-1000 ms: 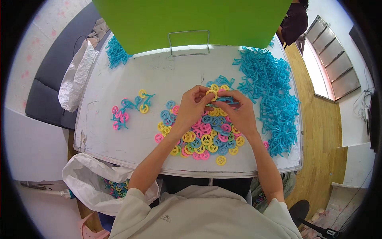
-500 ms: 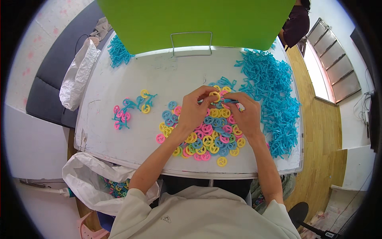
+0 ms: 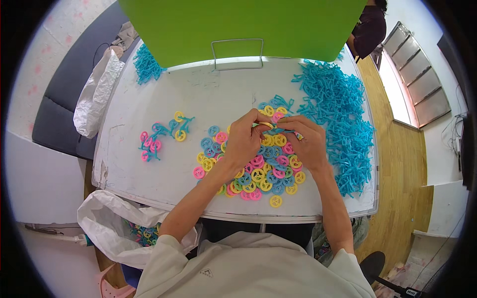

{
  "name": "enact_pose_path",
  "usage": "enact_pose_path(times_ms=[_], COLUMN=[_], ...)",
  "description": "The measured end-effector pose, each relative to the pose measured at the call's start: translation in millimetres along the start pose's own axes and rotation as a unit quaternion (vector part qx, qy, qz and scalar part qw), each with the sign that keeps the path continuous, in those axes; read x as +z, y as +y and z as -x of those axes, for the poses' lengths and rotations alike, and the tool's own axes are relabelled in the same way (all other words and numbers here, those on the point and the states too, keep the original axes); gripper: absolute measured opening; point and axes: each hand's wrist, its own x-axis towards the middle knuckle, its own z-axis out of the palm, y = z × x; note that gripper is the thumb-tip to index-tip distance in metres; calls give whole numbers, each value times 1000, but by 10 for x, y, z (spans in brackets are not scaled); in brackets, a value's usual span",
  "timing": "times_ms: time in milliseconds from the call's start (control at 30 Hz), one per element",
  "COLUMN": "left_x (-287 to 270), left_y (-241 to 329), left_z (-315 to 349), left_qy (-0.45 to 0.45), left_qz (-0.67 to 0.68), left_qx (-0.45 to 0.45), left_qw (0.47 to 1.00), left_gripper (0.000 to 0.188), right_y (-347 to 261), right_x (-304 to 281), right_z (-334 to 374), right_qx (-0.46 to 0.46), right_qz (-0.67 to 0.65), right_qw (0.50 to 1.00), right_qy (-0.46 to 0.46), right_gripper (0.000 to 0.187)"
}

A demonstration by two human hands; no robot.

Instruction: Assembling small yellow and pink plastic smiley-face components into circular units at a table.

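Above a heap of small spoked plastic wheels (image 3: 258, 175) in yellow, pink, blue and green, my two hands meet. My left hand (image 3: 245, 140) pinches a yellow toy wheel (image 3: 267, 124), seen nearly edge-on. Closed on a blue plastic toy bicycle frame (image 3: 281, 130), my right hand (image 3: 309, 144) brings it against the wheel; whether the two are joined is hidden by the fingers. To the left lie several toy bicycles (image 3: 157, 130), blue frames with pink, yellow or blue wheels. A large pile of loose blue frames (image 3: 343, 111) covers the table's right side.
Across the back of the white table (image 3: 129, 169) stands a green panel (image 3: 238, 25) with a wire handle. Another blue pile (image 3: 146, 64) sits at the far left. A white sack (image 3: 102, 218) with colourful parts stands at the near left. A person (image 3: 371, 30) is beyond the back right corner.
The yellow wheel has turned from facing up to nearly edge-on between my fingers. Both hands have stayed close together over the heap.
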Motion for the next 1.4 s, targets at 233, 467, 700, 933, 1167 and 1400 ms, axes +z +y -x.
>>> enact_pose_path(times_ms=[233,467,700,933,1167,1400], left_x=[1,-40,-28,-16,-54,-33], left_y=[2,37,-37,41,16,115], left_z=[5,-18,-43,-46,-33,-53], left_qy=[4,-18,-50,-40,-58,-22], left_qz=[-31,-9,-17,-55,-74,47], left_qx=[-4,11,79,117,118,-71], left_qw=[1000,1000,995,991,989,996], left_gripper=[15,24,24,26,24,13], right_y=[-17,-105,-24,-51,-34,-95], right_x=[-8,25,22,26,11,-54], right_z=[-3,-19,21,-9,1,-31], right_qx=[5,44,4,-19,-35,29], right_qz=[7,-20,27,-4,31,-8], right_qw=[1000,999,1000,1000,999,999], right_qy=[-8,20,7,5,-5,25], right_gripper=[28,25,28,27,28,25])
